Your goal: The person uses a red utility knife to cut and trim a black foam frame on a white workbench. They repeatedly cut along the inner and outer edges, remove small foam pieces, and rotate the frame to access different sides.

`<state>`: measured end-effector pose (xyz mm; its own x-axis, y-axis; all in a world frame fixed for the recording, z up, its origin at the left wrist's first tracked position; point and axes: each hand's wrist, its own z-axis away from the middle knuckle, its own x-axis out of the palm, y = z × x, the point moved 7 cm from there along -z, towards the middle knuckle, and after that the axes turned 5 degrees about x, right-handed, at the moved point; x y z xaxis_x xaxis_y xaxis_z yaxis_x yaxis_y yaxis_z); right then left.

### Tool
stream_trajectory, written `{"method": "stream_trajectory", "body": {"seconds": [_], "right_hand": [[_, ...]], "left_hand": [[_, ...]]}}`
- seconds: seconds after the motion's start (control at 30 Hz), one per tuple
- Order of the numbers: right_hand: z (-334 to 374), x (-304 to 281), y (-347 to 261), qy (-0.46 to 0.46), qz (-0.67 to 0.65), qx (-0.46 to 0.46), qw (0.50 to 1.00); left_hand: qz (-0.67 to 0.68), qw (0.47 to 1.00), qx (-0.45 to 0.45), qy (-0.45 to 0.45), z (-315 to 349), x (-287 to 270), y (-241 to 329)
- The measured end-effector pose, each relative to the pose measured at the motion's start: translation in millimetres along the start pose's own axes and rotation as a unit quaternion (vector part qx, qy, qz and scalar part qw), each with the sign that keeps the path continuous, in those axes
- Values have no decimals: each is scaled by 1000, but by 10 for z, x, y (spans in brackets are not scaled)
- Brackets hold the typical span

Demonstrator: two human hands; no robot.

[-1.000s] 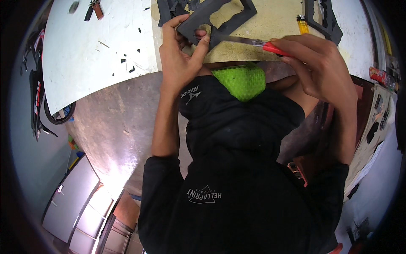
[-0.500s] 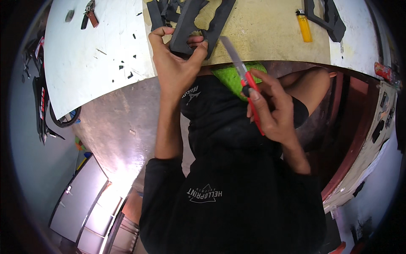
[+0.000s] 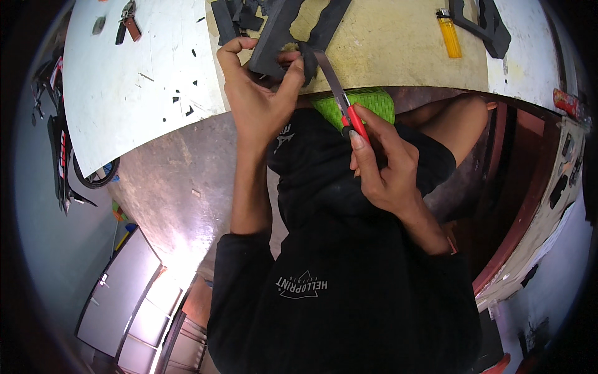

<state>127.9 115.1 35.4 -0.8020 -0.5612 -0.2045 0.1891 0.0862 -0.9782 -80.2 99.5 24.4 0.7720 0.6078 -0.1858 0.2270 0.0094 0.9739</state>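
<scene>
My left hand (image 3: 258, 103) grips the near end of a dark grey foam piece (image 3: 272, 40) with wavy cut-outs, thumb on one side and fingers behind and through a gap. In my right hand (image 3: 389, 165) is a red utility knife (image 3: 356, 121), its long blade extended. The blade tip meets the foam's right edge beside my left thumb; how deep it sits is hidden. Beyond the blade, a foam arm (image 3: 330, 25) of what looks like the same piece runs toward the top edge. Loose foam offcuts (image 3: 246, 19) lie left of it.
A yellow lighter (image 3: 448, 37) and another dark foam frame (image 3: 495, 37) lie at the right of the tan board (image 3: 386, 56). Keys with a brown fob (image 3: 132, 28) and small black scraps are on the white tabletop (image 3: 162, 56). A green woven item (image 3: 374, 103) is under the table edge.
My right hand has moved up and left, bringing the knife blade from beside the foam to its edge. The left hand keeps its hold; the foam near its thumb has bent or parted slightly.
</scene>
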Motion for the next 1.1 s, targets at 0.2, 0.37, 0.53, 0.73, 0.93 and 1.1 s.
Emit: {"method": "stream_trajectory", "body": {"seconds": [0.2, 0.37, 0.53, 0.73, 0.93, 1.1], "right_hand": [[22, -8, -6, -2, -1, -5, 1000], [34, -17, 7, 3, 7, -6, 1000], [23, -9, -2, 11, 16, -14, 1000], [27, -3, -11, 13, 28, -20, 999], [39, -5, -40, 17, 39, -19, 999], [36, 0, -51, 22, 47, -35, 998]], "left_hand": [[-2, 1000, 0, 1, 17, 8, 8], [-29, 998, 44, 29, 1, 20, 14], [-51, 998, 23, 12, 20, 40, 50], [-10, 1000, 13, -1, 30, 40, 31], [-52, 998, 31, -5, 15, 41, 24], [-47, 998, 50, 6, 19, 52, 29]]}}
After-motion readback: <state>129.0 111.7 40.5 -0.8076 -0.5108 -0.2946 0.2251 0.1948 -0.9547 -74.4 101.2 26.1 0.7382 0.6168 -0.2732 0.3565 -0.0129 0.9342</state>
